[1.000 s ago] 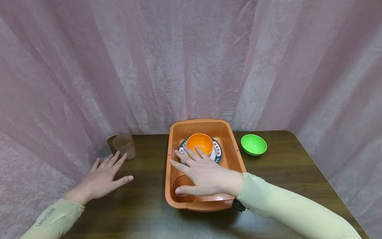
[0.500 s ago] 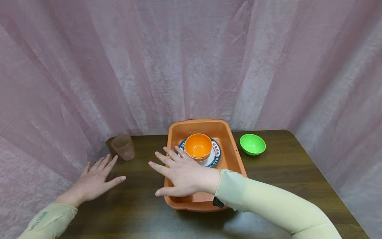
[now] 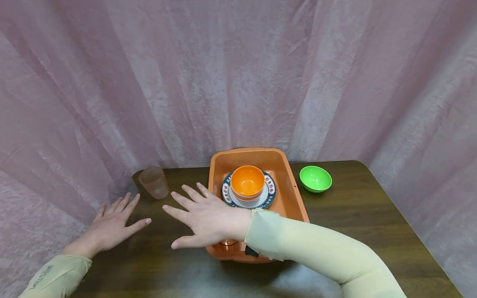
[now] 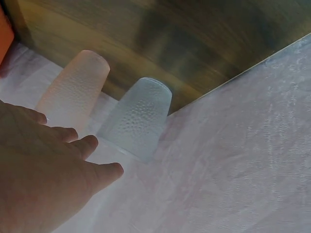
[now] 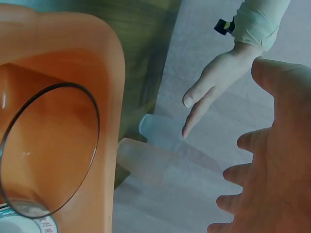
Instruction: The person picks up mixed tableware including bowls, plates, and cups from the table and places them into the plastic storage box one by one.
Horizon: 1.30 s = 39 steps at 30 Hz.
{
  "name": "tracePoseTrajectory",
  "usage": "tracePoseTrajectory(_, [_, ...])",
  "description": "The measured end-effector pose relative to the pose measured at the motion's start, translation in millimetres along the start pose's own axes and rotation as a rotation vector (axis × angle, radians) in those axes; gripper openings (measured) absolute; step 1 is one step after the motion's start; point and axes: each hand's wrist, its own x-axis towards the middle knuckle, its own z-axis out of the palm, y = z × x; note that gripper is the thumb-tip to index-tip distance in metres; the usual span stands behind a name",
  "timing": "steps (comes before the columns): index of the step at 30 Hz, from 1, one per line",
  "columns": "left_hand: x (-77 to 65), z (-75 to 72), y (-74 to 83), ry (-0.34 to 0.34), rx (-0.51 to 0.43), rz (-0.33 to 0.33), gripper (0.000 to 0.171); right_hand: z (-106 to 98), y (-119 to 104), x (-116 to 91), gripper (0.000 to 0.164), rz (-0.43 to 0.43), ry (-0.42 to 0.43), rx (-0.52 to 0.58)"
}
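Observation:
My left hand (image 3: 108, 229) hovers over the left side of the table with fingers spread, holding nothing. Just beyond its fingertips are a pinkish frosted cup (image 3: 154, 183) and a clear textured cup (image 4: 141, 116), side by side in the left wrist view. My right hand (image 3: 208, 217), palm down and fingers spread, is raised across the left rim of an orange plastic tub (image 3: 288, 188). Inside the tub, an orange bowl (image 3: 247, 181) sits on a plate with a dark patterned rim (image 3: 271, 192). A clear glass (image 5: 51, 150) stands at the tub's near left corner, partly hidden by my right hand.
A green bowl (image 3: 315, 179) rests on the brown wooden table (image 3: 350, 207) to the right of the tub. A pink curtain (image 3: 238, 82) hangs behind the table and along its sides.
My right hand has swept left from above the tub to past its left rim, with fingers still spread. My left hand has drifted slightly left. The tub, bowls and pinkish cup stay put.

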Motion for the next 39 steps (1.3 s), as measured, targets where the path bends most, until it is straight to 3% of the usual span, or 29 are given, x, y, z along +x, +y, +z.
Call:
tracePoseTrajectory(9, [7.3,1.4,-12.0,-0.001,-0.072,-0.045,0.101,0.8,-5.0,12.3,0.086,0.022,-0.037,-0.011])
tracePoseTrajectory(15, [13.6,4.2,-27.8,-0.013,-0.19,-0.089,0.104,3.1,-7.0,19.9,0.087,0.041,-0.052,-0.035])
tracePoseTrajectory(19, [17.8,6.5,-35.6,-0.005,-0.331,-0.109,0.106,5.3,-6.6,23.5,0.087,0.053,-0.06,-0.039])
tracePoseTrajectory(25, [23.1,12.4,-43.4,0.021,-0.658,-0.126,0.1,7.4,-5.4,27.8,0.088,0.06,-0.064,-0.032])
tracePoseTrajectory(28, [24.8,15.1,-48.8,-0.013,-0.751,-0.199,0.102,8.2,-5.4,29.7,0.088,0.064,-0.069,-0.028])
tracePoseTrajectory(34, [32.9,21.5,-61.7,-0.049,-0.814,-0.395,0.112,9.6,-5.6,33.5,0.088,0.072,-0.088,-0.025])
tracePoseTrajectory(36, [36.5,25.7,-64.8,-0.017,-0.836,-0.421,0.11,10.4,-4.9,34.4,0.088,0.076,-0.086,-0.024])
tracePoseTrajectory(39, [41.6,32.4,-67.5,0.051,-0.88,-0.398,0.102,11.7,-3.4,35.3,0.087,0.084,-0.083,-0.023])
